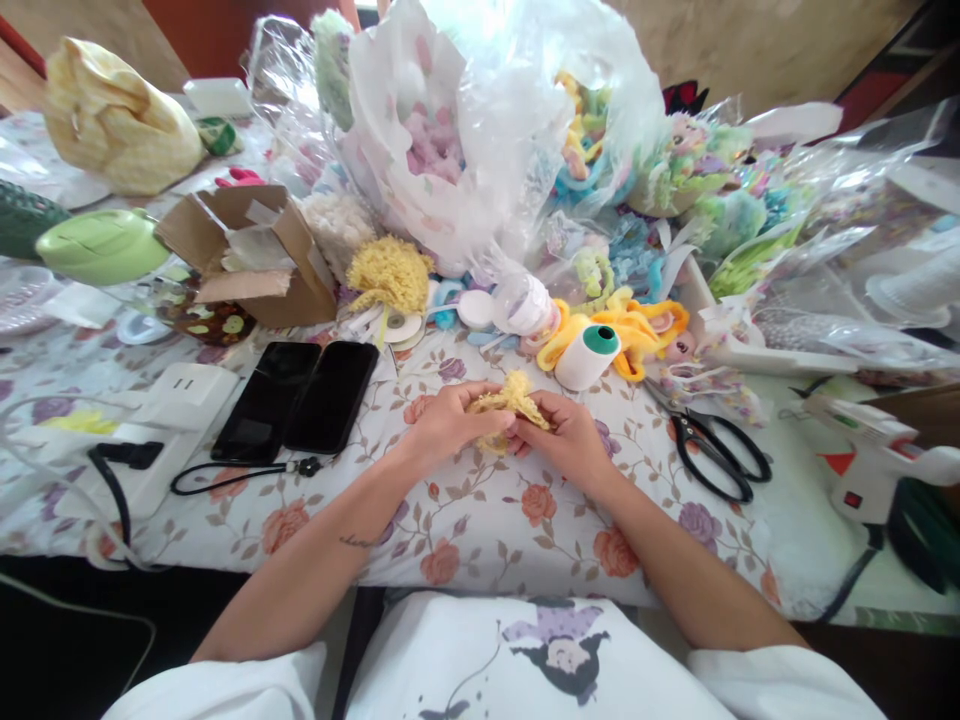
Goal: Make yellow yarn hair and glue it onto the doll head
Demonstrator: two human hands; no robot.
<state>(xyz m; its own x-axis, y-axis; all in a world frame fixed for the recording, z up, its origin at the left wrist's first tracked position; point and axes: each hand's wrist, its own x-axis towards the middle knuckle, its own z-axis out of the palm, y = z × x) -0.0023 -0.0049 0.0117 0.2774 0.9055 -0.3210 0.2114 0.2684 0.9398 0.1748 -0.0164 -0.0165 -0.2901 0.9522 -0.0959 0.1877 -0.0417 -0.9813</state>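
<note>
Both hands meet over the flowered tablecloth and pinch a small fuzzy yellow piece [516, 388]; whether it is yarn or plush fabric I cannot tell. My left hand [448, 422] is closed on its left side, thumb on top. My right hand [564, 432] grips the right side, its fingertips close to the left thumb. Just beyond the right hand a white thread spool [585, 358] with a green core lies tipped on its side. Orange-yellow plush strips [637, 330] lie behind the spool. A curly yellow bundle [390, 275] sits farther back to the left.
Black-handled scissors [720, 455] lie to the right, near a white glue gun [862, 460]. Two black phones [300, 400] and a white power strip [161, 450] with cables are at left. An opened cardboard box [259, 255] and plastic bags [487, 130] of plush pieces crowd the back.
</note>
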